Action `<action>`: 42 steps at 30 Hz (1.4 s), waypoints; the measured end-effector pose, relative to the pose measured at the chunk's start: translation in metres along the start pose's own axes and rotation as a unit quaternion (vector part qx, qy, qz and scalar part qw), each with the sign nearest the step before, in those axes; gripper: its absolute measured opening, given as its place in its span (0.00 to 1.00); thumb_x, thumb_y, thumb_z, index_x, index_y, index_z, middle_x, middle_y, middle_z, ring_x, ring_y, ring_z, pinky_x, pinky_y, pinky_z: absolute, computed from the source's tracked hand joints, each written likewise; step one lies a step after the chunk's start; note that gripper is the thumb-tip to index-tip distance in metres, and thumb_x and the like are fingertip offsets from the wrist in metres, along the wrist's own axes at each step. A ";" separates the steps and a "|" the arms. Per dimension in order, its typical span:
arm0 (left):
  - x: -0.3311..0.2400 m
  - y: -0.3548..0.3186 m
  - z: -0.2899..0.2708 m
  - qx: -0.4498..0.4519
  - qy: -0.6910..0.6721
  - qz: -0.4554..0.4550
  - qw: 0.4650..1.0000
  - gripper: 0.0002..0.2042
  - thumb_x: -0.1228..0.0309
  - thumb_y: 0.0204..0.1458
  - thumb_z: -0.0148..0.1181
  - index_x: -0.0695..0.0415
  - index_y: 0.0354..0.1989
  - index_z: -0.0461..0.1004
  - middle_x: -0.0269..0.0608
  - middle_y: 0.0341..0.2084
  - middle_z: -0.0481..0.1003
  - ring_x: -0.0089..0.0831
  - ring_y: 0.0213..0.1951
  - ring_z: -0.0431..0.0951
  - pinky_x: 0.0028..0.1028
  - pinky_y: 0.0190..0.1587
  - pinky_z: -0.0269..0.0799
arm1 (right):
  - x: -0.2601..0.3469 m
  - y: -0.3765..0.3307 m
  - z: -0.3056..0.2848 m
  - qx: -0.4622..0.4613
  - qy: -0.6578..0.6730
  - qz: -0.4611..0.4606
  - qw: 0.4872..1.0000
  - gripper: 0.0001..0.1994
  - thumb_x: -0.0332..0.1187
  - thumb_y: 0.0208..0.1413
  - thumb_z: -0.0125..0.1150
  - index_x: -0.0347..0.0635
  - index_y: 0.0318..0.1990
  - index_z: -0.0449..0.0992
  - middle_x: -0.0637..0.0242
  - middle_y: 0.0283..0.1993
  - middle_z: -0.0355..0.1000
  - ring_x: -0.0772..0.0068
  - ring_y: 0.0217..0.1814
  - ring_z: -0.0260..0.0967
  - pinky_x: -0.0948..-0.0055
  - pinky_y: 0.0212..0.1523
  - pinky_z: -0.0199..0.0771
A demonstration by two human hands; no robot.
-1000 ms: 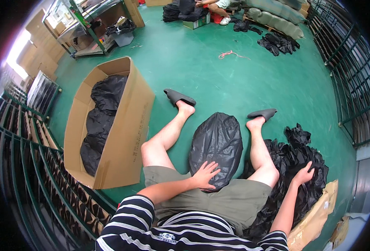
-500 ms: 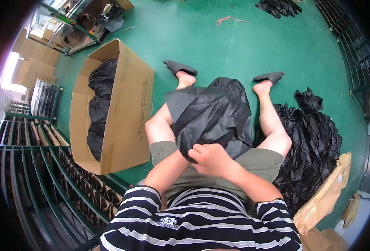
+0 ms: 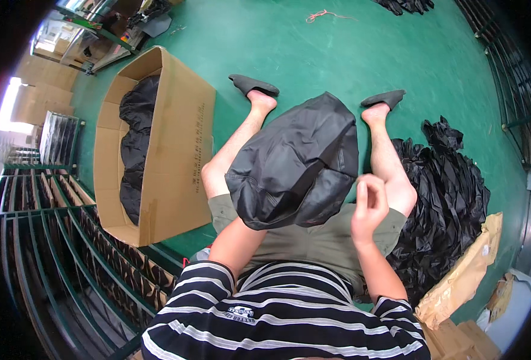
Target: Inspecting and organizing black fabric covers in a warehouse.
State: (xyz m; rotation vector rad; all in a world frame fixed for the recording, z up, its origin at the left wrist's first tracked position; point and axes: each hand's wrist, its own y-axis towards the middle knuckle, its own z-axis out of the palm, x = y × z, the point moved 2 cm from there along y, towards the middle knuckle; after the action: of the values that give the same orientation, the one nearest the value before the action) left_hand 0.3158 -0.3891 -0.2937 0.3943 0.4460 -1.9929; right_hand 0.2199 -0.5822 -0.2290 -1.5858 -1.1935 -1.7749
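A black fabric cover [image 3: 292,162], puffed out and creased, is held up over my lap between my knees. My left forearm [image 3: 238,243] runs up to its lower edge, where the cloth hides my left hand, fingers included. Beside the cover's right edge is my right hand [image 3: 370,207], with fingers curled and thumb and forefinger drawn together in a pinch. Whether any cloth is caught between those fingertips is too small to make out.
A tall open cardboard box [image 3: 178,150] with black fabric pieces [image 3: 138,150] inside stands left of my leg. On my right lie a heap of black fabric [image 3: 442,210] and a tan paper sheet [image 3: 463,273]. Green metal racks [image 3: 91,258] line the left side.
My right hand has left the cover's lower edge and moved right, to its side. The cover has turned and now looks rounder and fuller, with the left hand still hidden under it.
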 end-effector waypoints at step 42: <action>-0.101 -0.080 0.038 0.006 0.109 0.114 0.987 0.38 0.38 0.54 0.45 0.54 0.66 0.60 0.46 0.65 0.60 0.45 0.67 0.57 0.44 0.71 0.40 | -0.038 0.032 0.029 0.397 0.595 0.433 0.549 0.28 0.32 0.56 0.62 0.29 0.61 0.63 0.55 0.59 0.70 0.63 0.60 0.69 0.63 0.62 0.66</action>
State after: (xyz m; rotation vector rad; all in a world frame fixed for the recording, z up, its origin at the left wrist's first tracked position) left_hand 0.2851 -0.2949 -0.2025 0.6459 0.5026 -1.7375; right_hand 0.2703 -0.5815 -0.2574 -0.0549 -0.2164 -0.8770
